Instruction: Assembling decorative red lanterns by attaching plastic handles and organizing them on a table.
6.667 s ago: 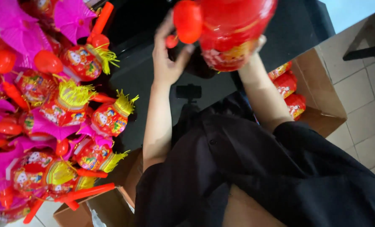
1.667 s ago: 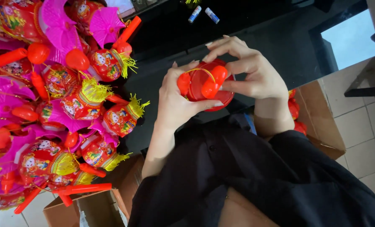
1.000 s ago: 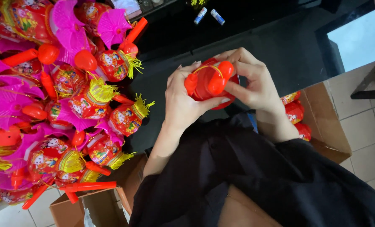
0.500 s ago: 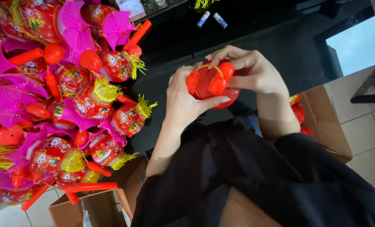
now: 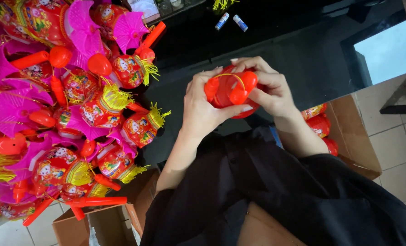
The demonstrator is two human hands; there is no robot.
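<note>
Both hands hold one red plastic lantern [image 5: 230,89] up over the dark table [image 5: 303,54], in front of the person's chest. Left hand [image 5: 203,107] wraps the lantern's left side, fingers closed around it, thumb across the lower front. Right hand [image 5: 271,89] grips the right side, fingers curled over the top and back, closed on the same lantern. A thin yellow string [image 5: 232,76] loops across the lantern's top between two round red knobs. Left of the hands, near but not touching, sits a big pile of finished lanterns [image 5: 75,114]: red printed bodies, pink fan-shaped paper pieces, yellow tassels, red plastic handles. The pile spills over the table edge above an open cardboard box [image 5: 98,223] on the tiled floor. To the right, behind the right wrist, another cardboard box [image 5: 353,136] holds more red lanterns [image 5: 319,125], partly hidden by the forearm. Two small tube-shaped things [image 5: 230,21], white and blue, lie on the table at the far edge, well apart from the hands. Black sleeves [image 5: 280,196] fill the lower frame.
</note>
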